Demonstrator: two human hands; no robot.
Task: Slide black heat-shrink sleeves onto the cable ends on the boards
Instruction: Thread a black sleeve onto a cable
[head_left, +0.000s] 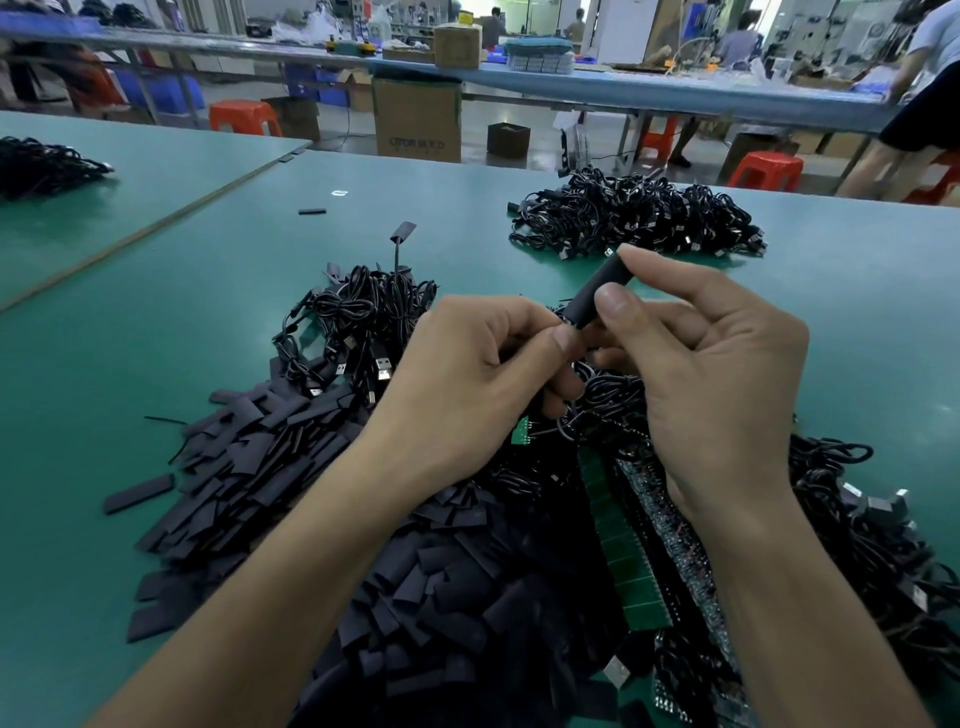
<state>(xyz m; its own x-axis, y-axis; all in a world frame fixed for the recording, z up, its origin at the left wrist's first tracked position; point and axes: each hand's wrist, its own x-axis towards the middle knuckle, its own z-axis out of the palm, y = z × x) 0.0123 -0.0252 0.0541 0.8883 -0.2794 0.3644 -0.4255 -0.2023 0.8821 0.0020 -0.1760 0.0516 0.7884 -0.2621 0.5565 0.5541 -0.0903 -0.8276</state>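
Sleeve: one black heat-shrink sleeve (597, 293) was held up over the tabletop (156, 322), tilted, with its lower mouth aimed at the left fingertips.
Right hand: the right hand (717, 374) had thumb and forefinger clamped on the sleeve's sides, and its other fingers were curled beneath.
Left hand: the left hand (457, 379) had its fingers (566, 340) pinched together right at the sleeve's lower mouth. What they pinched was hidden, most likely the cable end.
Boards: a small green board (519, 434) peeked out just under the left hand. A row of boards (623, 561) lay between the forearms.
Supply: a heap of loose sleeves (291, 493) lay beside the left forearm, with coiled cables (353, 317) beyond it and a further cable heap (639, 213) well apart at the back.
Step in hand: this looked like the threading itself, with the sleeve at the cable end and not yet seated.
Doing it well: the flattened sleeve probably needed a light squeeze on its edges to open the mouth. The cable end should be kept stiff and in line with the sleeve, which would then be slid down in one straight push.
Risk: a crooked entry could fold the sleeve's lip or snag it on the wire.
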